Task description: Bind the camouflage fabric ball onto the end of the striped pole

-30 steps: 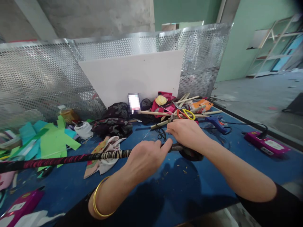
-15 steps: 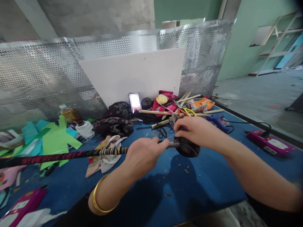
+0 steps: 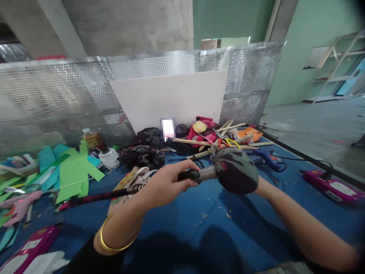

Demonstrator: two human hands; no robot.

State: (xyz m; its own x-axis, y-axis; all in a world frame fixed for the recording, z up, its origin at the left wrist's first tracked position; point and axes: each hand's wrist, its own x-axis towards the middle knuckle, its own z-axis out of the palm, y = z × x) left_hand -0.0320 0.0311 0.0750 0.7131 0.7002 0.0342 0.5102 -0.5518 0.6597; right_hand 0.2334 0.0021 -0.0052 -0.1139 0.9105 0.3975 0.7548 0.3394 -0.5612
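A long stick (image 3: 107,195) wrapped in black, pink and whitish bands runs from the left to a padded mallet-like head (image 3: 236,171) in dark camouflage cloth. Silvery-grey thread (image 3: 207,172) binds the neck below this head. My left hand (image 3: 168,182), with a gold bangle at the wrist, is closed around the stick just left of the neck, thumb and fingertips on dark cloth there. Behind the head's right side is my right hand (image 3: 261,188); only its wrist side shows, and its fingers are hidden.
Behind the hands lie wooden sticks (image 3: 196,142), yellow-handled pliers (image 3: 232,143) and a blue glue gun (image 3: 268,158). Green paper strips (image 3: 72,173), a white thread spool (image 3: 109,158) and a pink glue gun (image 3: 23,207) are left. Purple power strips (image 3: 332,186) lie at both sides.
The padded head has turned up and towards me, hiding my right hand's fingers. The stick's far left end has come into view, and my left hand has shifted slightly left.
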